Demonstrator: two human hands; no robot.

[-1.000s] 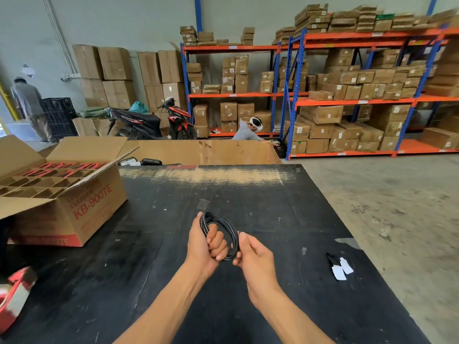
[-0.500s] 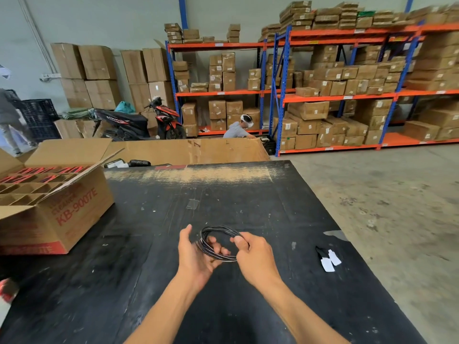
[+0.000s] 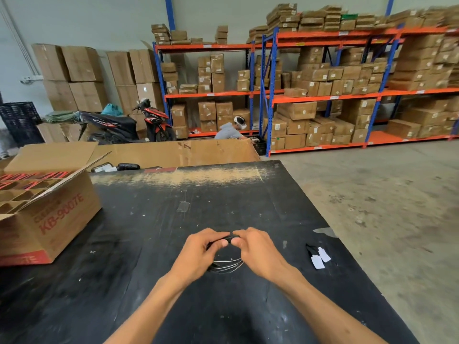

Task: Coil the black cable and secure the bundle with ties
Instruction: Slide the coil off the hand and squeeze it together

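Hands: two, left hand (image 3: pixel 198 252) and right hand (image 3: pixel 258 249), each grip pinched on one black cable (image 3: pixel 227 265) coil at its top | ties: two white-tagged ties (image 3: pixel 319 256) right of coil, near the worktop (image 3: pixel 149 244) right edge | box: one open carton (image 3: pixel 49 214) well left of coil | bare worktop beyond the coil
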